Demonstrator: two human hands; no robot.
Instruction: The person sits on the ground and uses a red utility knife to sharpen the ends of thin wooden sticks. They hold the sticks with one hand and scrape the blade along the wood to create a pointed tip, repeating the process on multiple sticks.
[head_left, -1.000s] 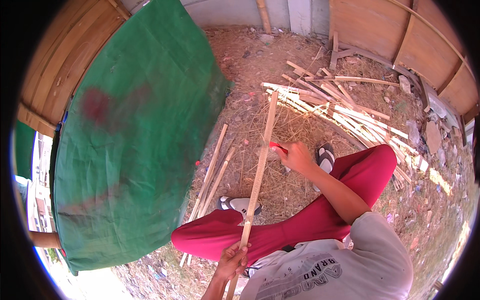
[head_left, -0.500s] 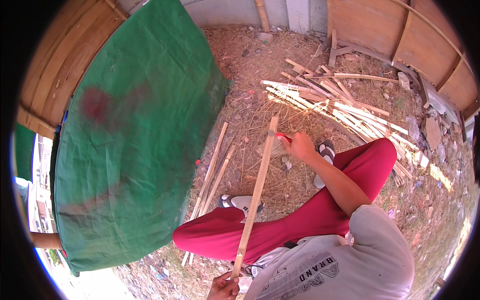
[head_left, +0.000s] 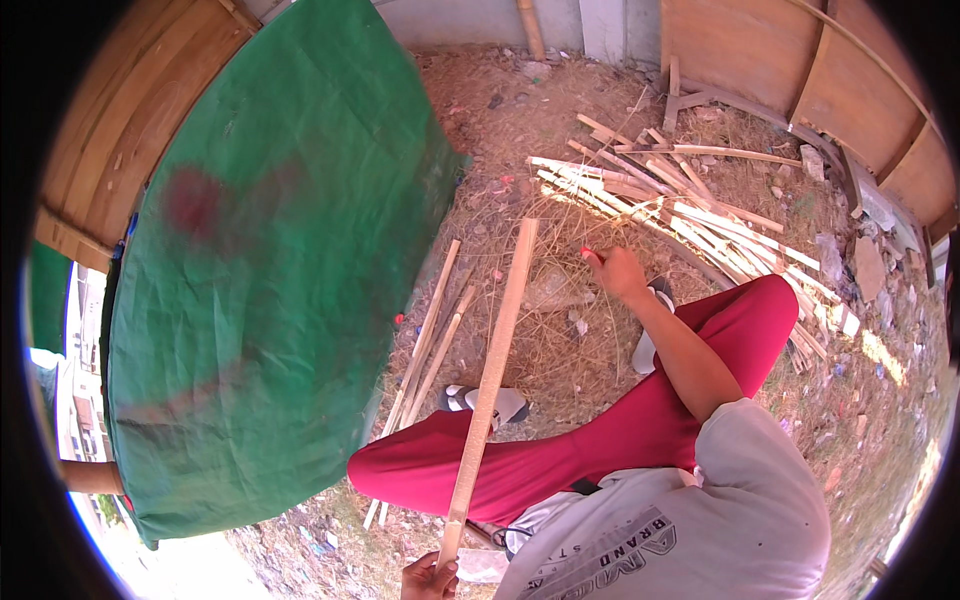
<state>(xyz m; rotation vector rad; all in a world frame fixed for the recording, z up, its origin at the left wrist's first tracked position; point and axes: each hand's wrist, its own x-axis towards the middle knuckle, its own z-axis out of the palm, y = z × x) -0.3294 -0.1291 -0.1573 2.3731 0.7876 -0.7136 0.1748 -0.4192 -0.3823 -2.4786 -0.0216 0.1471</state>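
A long flat bamboo strip [head_left: 490, 390] slants from the lower middle up past my knees. My left hand [head_left: 428, 578] is closed round its lower end, partly cut off by the picture's bottom edge. To the right of the strip's upper end, and apart from it, is my right hand [head_left: 622, 275], its fingers wrapped round a red-handled knife [head_left: 586, 252]. Only a bit of the red handle shows; the blade cannot be made out against the dry straw.
Several thin strips [head_left: 432, 335] lie on the ground left of my feet. A large pile of split strips [head_left: 690, 205] is at the far right. A green tarpaulin [head_left: 270, 260] hangs along the left; wooden panels [head_left: 870, 90] stand at the right.
My right hand with the knife has come off the strip, moving right and slightly up. The strip's upper end has shifted left, and my left hand has moved slightly left.
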